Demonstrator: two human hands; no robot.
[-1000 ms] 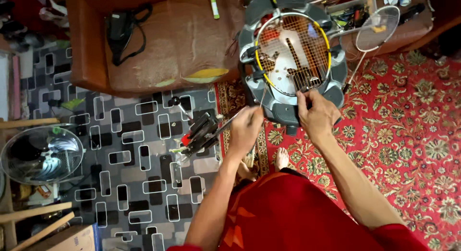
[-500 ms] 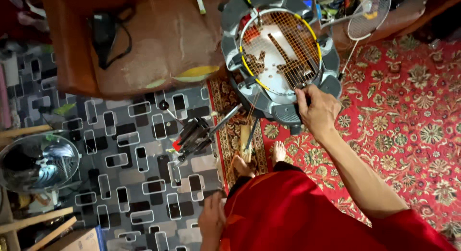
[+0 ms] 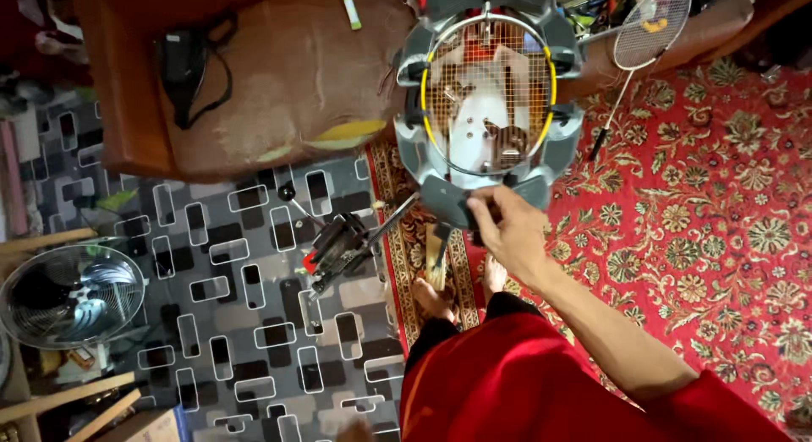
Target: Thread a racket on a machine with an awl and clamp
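Observation:
A yellow-framed racket (image 3: 550,78) lies clamped face-up in a round grey stringing machine (image 3: 565,150). My right hand (image 3: 512,235) reaches to the machine's near edge. Its fingers are curled and pinch at the grey support block (image 3: 444,197) below the racket's throat. My left hand (image 3: 359,428) shows only as a sliver at the bottom edge, down beside my red garment (image 3: 524,383); its fingers are hidden. A black and red tension head (image 3: 338,243) on a metal arm sticks out left of the machine.
A brown couch (image 3: 288,78) with a black corded device (image 3: 182,57) sits behind. A second racket (image 3: 651,23) leans at top right. A floor fan (image 3: 72,294) stands left on patterned tiles. My bare feet (image 3: 431,294) rest on the red carpet (image 3: 719,239).
My left hand let go near the racket's base and dropped down to my side. My right hand stays at the machine's near edge. The view has shifted slightly.

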